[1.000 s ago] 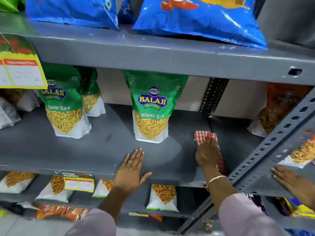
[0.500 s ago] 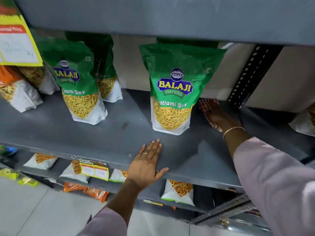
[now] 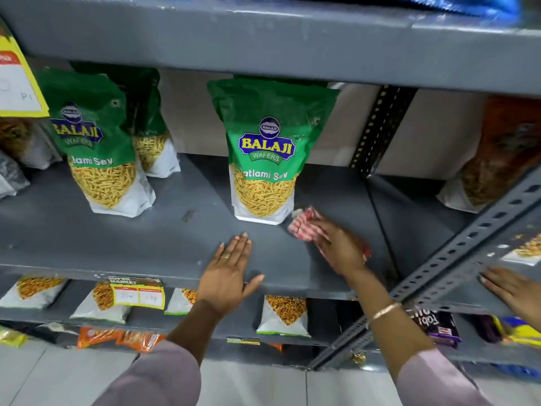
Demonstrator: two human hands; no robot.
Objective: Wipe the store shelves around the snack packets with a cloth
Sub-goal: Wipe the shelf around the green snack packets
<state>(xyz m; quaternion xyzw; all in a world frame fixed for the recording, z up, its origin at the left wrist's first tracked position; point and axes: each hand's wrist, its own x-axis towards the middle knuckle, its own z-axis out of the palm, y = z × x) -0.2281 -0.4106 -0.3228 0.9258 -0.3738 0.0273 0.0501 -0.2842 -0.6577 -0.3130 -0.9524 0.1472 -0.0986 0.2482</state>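
A grey metal shelf (image 3: 181, 244) holds green snack packets. One green packet (image 3: 263, 159) stands upright in the middle; another green packet (image 3: 99, 148) stands at the left with a third behind it. My right hand (image 3: 341, 247) presses a red-and-white checked cloth (image 3: 303, 224) flat on the shelf, just right of the middle packet's base. My left hand (image 3: 231, 273) lies flat, fingers spread, on the shelf's front edge below that packet and holds nothing.
An upper shelf (image 3: 263, 39) overhangs the packets. A perforated upright (image 3: 377, 133) stands at the back right, and a slanted perforated bar (image 3: 456, 265) crosses at right. Another person's hand (image 3: 515, 288) rests on the right-hand shelf. More packets (image 3: 284, 315) sit on the lower shelf.
My right hand has drawn the cloth from deep at the back of the shelf forward and left, to the base of the middle packet. My left hand has stayed on the front edge.
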